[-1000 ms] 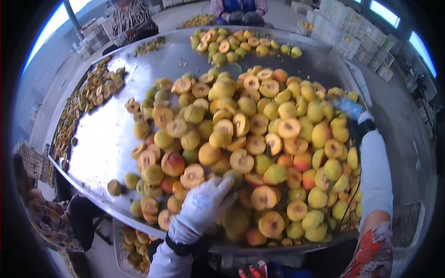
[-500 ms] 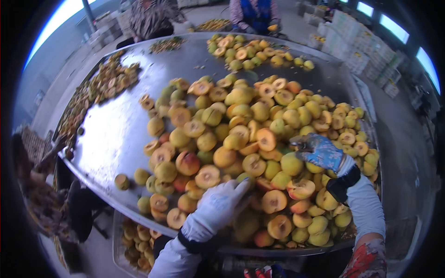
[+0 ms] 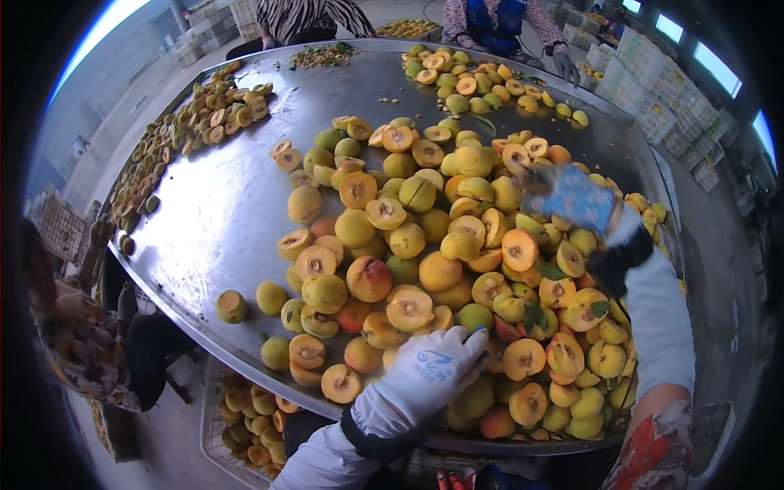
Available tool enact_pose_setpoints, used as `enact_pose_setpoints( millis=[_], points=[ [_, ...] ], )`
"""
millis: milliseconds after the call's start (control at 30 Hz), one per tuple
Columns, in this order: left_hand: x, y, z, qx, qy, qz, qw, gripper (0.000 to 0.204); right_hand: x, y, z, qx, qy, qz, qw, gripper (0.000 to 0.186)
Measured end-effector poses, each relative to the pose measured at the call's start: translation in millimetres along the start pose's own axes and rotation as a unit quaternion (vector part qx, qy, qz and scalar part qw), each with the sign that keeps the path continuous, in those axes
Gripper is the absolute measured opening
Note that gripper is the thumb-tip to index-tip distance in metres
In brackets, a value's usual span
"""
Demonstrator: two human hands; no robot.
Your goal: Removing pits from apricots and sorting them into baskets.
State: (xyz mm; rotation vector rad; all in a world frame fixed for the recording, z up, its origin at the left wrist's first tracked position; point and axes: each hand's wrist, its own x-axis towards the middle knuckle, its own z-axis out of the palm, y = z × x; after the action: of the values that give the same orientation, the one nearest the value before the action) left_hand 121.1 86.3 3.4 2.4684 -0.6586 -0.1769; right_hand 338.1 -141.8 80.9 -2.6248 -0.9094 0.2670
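Note:
A big heap of yellow peaches [image 3: 371,278], whole and halved, covers much of a metal table [image 3: 208,245]. My left hand [image 3: 433,367], in a white glove, rests at the heap's near edge with its fingers curled together beside a greenish peach [image 3: 474,318]; whatever they hold is hidden. Over the right side of the heap is my right hand [image 3: 576,196], in a blue patterned glove. Motion smears its fingers, so I cannot make out their grip.
Cut peaches [image 3: 167,151] lie along the table's left edge, and another peach pile [image 3: 465,82] is at the far side. Co-workers sit at the left and far edges. A crate of peaches [image 3: 245,416] stands below the near left edge; stacked crates [image 3: 653,82] rise at far right.
The view has shifted, so the table appears farther right. My right hand has moved farther back over the heap and is blurred. My left hand remains at the near edge, its fingers more curled.

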Motion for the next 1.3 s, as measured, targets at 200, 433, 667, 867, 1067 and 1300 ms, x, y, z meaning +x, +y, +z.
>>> enact_pose_setpoints(
  millis=[200,433,667,867,1067,1300],
  points=[
    [-6.3,-6.2,-1.5,-0.018,0.004,0.016,1.0,0.033,156.8,26.2,29.8,-0.106,0.094,-0.024,0.99,0.061],
    [-8.8,-8.8,-6.0,-0.034,-0.019,0.022,0.999,0.035,236.3,-0.7,63.4,-0.17,-0.073,0.056,0.981,0.062],
    [-9.7,-9.9,-13.5,-0.045,0.011,0.046,0.998,0.033,218.0,67.5,96.9,-0.039,-0.198,-0.296,0.934,0.05],
    [-25.8,-17.6,-38.6,-0.077,0.085,0.065,0.991,0.037,146.1,-36.8,78.8,-0.066,-0.261,-0.172,0.947,0.052],
    [-39.4,-103.6,-128.5,0.021,0.196,0.041,0.98,0.039,69.4,-67.6,21.8,0.037,-0.335,-0.069,0.939,0.045],
    [13.9,-290.8,-232.1,-0.019,0.256,-0.318,0.913,0.062,177.9,-36.8,10.3,0.146,-0.147,-0.044,0.977,0.028]
  ],
)
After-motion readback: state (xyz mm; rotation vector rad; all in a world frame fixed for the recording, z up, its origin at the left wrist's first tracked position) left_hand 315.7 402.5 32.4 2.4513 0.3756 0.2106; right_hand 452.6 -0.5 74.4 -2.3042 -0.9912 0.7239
